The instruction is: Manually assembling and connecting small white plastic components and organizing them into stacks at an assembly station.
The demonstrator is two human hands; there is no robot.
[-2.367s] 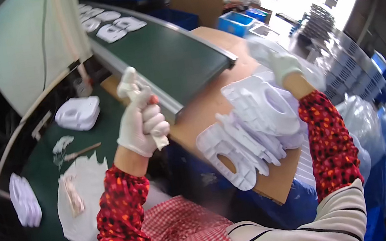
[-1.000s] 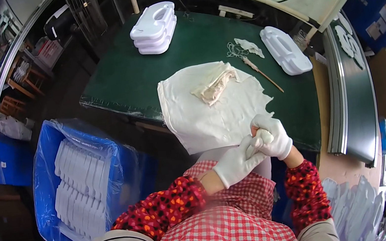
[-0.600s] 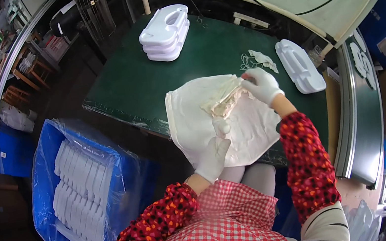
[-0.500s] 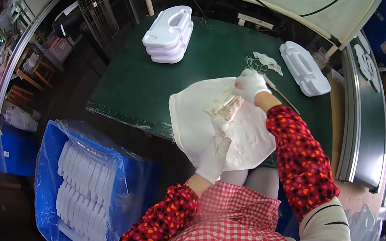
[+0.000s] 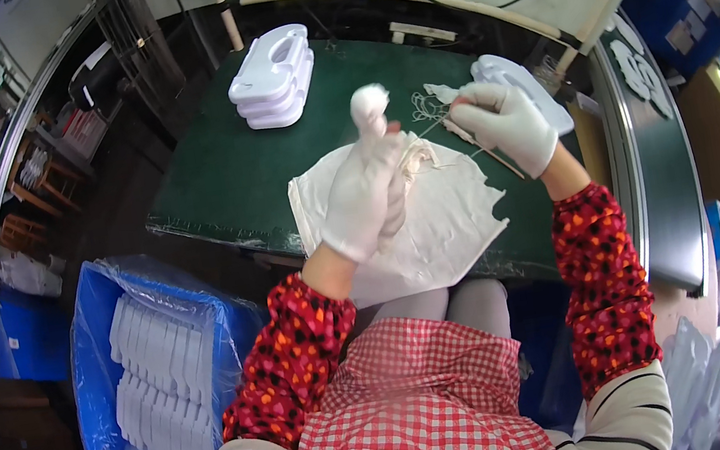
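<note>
My left hand (image 5: 360, 197), in a white glove, is closed around a white cloth bundle whose rounded, knob-like head (image 5: 370, 102) sticks up above the fingers. Cream cloth folds (image 5: 417, 157) hang out beside that hand. To the right, my gloved right hand (image 5: 508, 124) pinches a thin string (image 5: 435, 125) that stretches across to the left hand. Below both hands a white cloth (image 5: 444, 226) with a ragged right edge covers the table's front edge. A thin stick (image 5: 499, 158) and a loose tangle of string (image 5: 426, 106) lie near the right hand.
On the green table (image 5: 213, 172) stands a stack of white plastic pieces (image 5: 272, 84) at the far left. Another white plastic piece (image 5: 535, 87) lies behind my right hand. A blue bin (image 5: 96, 358) lined with clear plastic, holding several white pieces, is at the left.
My left hand has risen from the cloth, lifting the bundle up and away from me. My right hand has moved right, and a string now stretches between the hands. The view has shifted slightly.
</note>
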